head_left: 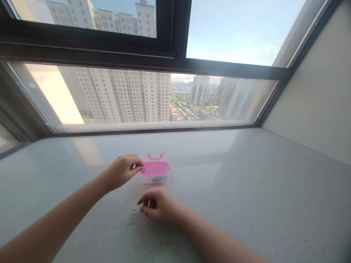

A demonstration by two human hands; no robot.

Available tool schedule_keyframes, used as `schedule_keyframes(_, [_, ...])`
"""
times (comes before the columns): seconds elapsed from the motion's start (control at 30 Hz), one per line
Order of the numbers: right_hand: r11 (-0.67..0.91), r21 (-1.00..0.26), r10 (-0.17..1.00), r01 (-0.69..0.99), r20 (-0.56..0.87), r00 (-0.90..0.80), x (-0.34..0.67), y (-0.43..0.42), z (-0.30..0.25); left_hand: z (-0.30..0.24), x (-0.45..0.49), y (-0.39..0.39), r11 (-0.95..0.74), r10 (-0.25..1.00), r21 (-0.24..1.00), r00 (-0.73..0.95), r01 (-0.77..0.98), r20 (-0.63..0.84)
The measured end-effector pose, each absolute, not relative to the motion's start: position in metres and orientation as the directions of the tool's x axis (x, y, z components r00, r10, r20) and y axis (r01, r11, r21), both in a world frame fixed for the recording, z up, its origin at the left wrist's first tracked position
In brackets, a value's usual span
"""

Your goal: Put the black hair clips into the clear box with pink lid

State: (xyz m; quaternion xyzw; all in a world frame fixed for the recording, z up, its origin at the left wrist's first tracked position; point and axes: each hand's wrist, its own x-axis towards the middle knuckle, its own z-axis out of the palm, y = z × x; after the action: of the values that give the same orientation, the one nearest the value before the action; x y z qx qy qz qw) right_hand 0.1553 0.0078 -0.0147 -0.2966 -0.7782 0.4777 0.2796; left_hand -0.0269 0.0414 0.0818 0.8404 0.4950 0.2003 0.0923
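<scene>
A small clear box with a pink lid (157, 168) stands on the pale sill, something dark bluish showing through its wall. My left hand (127, 170) reaches to the lid's left end, thumb and finger pinched together at a small dark loop (143, 170). Its exact kind is too small to make out. In front of the box, my right hand (160, 205) rests low over the sill, fingers curled with thumb and forefinger apart and nothing visible between them. Just left of its fingertips lie a pale greenish ring (133, 211) and a similar ring (131, 220).
A pink curved handle (155, 157) shows behind the lid. Beyond the glossy sill (233, 190) rises a dark-framed window (175, 65) with tall buildings outside. A white wall (315, 98) bounds the right side.
</scene>
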Motion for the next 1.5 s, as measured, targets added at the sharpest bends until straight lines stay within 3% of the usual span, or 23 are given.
schedule_keyframes(0.17, [0.682,-0.665,0.583,0.304,0.243,-0.775,0.16,0.004,-0.012,0.08,-0.033,0.0,-0.407,0.891,0.433,0.454,0.804,-0.005])
schedule_keyframes(0.3, [0.76,-0.552,0.54,0.343,0.243,-0.806,0.158,0.001,-0.013,0.064,-0.033,-0.025,-0.343,0.855,0.451,0.473,0.824,-0.213])
schedule_keyframes(0.6, [0.709,-0.561,0.63,0.428,0.23,-0.741,0.158,0.01,-0.018,0.037,-0.02,-0.04,-0.235,0.925,0.479,0.346,0.846,-0.156])
schedule_keyframes(0.97, [0.781,-0.203,0.618,0.591,0.115,-0.778,0.152,-0.003,-0.005,0.024,-0.022,-0.035,-0.308,0.896,0.589,0.436,0.748,-0.085])
schedule_keyframes(1.07, [0.771,-0.245,0.626,0.588,0.123,-0.77,0.154,0.0,-0.008,0.022,-0.024,-0.033,-0.368,0.871,0.615,0.491,0.697,-0.035])
schedule_keyframes(1.23, [0.685,-0.487,0.686,0.541,0.181,-0.705,0.159,0.012,-0.016,0.01,-0.029,-0.03,-0.448,0.824,0.597,0.567,0.666,-0.015])
schedule_keyframes(1.37, [0.616,-0.62,0.696,0.486,0.139,-0.704,0.161,0.016,-0.012,0.004,-0.031,-0.029,-0.423,0.851,0.599,0.525,0.679,0.007])
schedule_keyframes(1.5, [0.541,-0.723,0.717,0.43,0.129,-0.685,0.162,0.014,-0.01,0.004,-0.031,-0.029,-0.328,0.888,0.722,0.459,0.609,0.017])
